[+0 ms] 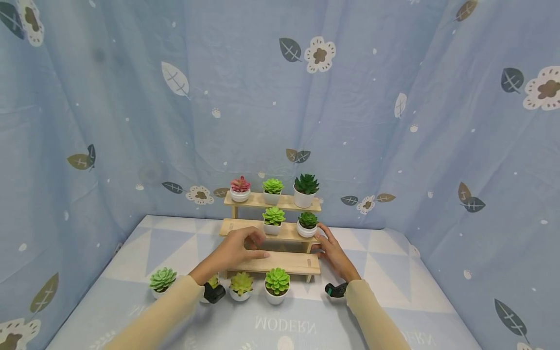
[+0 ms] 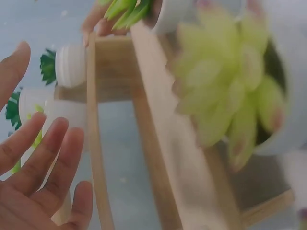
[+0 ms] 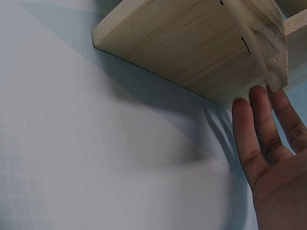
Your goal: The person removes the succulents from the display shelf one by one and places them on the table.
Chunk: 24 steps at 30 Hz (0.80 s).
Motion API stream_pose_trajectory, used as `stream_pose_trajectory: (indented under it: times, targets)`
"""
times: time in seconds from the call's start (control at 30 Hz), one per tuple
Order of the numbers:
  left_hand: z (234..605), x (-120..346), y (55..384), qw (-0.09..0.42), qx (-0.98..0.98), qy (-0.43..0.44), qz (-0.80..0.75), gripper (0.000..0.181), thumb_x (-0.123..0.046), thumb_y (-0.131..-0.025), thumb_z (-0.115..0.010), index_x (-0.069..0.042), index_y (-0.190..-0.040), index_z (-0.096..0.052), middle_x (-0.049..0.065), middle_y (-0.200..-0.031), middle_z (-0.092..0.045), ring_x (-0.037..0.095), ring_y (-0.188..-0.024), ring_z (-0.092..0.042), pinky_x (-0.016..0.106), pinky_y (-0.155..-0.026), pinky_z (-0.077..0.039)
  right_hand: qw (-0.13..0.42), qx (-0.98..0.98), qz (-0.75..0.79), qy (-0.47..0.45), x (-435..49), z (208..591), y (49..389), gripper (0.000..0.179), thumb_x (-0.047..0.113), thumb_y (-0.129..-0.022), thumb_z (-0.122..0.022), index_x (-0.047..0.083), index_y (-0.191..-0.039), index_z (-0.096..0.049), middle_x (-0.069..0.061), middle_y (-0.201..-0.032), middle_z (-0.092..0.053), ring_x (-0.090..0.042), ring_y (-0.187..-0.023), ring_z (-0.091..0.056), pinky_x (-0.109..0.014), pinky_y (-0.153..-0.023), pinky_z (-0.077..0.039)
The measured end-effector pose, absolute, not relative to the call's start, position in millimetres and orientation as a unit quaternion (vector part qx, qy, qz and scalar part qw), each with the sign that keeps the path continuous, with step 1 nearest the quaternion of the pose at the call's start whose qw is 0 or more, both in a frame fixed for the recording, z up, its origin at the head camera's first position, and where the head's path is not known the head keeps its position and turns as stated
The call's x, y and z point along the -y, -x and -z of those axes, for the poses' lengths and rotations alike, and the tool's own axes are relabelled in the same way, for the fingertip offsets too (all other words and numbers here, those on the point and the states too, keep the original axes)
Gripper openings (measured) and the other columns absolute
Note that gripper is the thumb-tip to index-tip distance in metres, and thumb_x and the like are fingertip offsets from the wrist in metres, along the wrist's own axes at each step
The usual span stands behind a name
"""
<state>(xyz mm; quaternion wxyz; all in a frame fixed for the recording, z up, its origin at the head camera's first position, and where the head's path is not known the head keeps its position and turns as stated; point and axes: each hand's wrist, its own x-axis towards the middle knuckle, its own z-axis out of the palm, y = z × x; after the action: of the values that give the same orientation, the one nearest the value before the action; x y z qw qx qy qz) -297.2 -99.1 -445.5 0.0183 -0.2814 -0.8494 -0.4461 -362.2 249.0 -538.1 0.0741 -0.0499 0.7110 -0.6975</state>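
A three-tier wooden plant stand (image 1: 251,263) holds small potted succulents. My left hand (image 1: 236,250) hovers over the bottom tier, left of the bright green succulent (image 1: 273,217) on the middle tier. In the left wrist view its fingers (image 2: 67,158) are spread and loosely bent, with nothing between them. On the right, my right hand (image 1: 334,253) is at the end of the middle tier, beside a dark green succulent (image 1: 307,224) in a ribbed white pot. The right wrist view shows its fairly straight fingertips (image 3: 259,98) right at the board's corner.
The top tier bears a red succulent (image 1: 240,189), a light green one (image 1: 273,191) and a larger dark green one (image 1: 305,190). Several more pots stand before the stand, including a green succulent (image 1: 277,286), a yellowish one (image 1: 241,287) and a pale one (image 1: 162,282). A patterned curtain (image 1: 245,121) hangs behind.
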Motion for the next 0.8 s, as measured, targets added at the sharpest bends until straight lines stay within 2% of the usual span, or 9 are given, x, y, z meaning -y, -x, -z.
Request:
stream_pose_trajectory:
  times: [0.13, 0.43, 0.8]
  targets:
    - [442.7, 100.6, 307.0, 0.033, 0.847, 0.262, 0.461, 0.048, -0.039, -0.087, -0.085, -0.008, -0.120, -0.070, 0.002, -0.103, -0.070, 0.016, -0.088, -0.066, 0.033, -0.079, -0.055, 0.071, -0.712, 0.697, 0.051, -249.1, 537.6, 361.5, 0.059, 0.040, -0.106, -0.057, 0.032, -0.159, -0.031, -0.011, -0.134, -0.057, -0.025, -0.104, -0.063, -0.038, -0.084, -0.050]
    - [445.6, 102.1, 324.0, 0.029, 0.840, 0.210, 0.500, 0.050, -0.033, -0.090, -0.083, -0.011, -0.130, -0.064, 0.007, -0.111, -0.069, 0.018, -0.091, -0.065, 0.037, -0.080, -0.055, 0.071, -0.711, 0.697, 0.050, -248.7, 537.6, 361.1, 0.062, 0.045, -0.104, -0.059, 0.035, -0.159, -0.031, -0.012, -0.138, -0.054, -0.027, -0.105, -0.062, -0.037, -0.082, -0.048]
    - [447.7, 96.3, 339.6, 0.011, 0.827, 0.200, 0.525, 0.061, -0.041, -0.088, -0.083, -0.015, -0.137, -0.059, 0.007, -0.120, -0.064, 0.022, -0.091, -0.064, 0.039, -0.074, -0.055, 0.077, -0.708, 0.699, 0.055, -248.8, 538.3, 361.5, 0.062, 0.044, -0.105, -0.058, 0.035, -0.159, -0.030, -0.012, -0.139, -0.054, -0.029, -0.107, -0.062, -0.037, -0.081, -0.048]
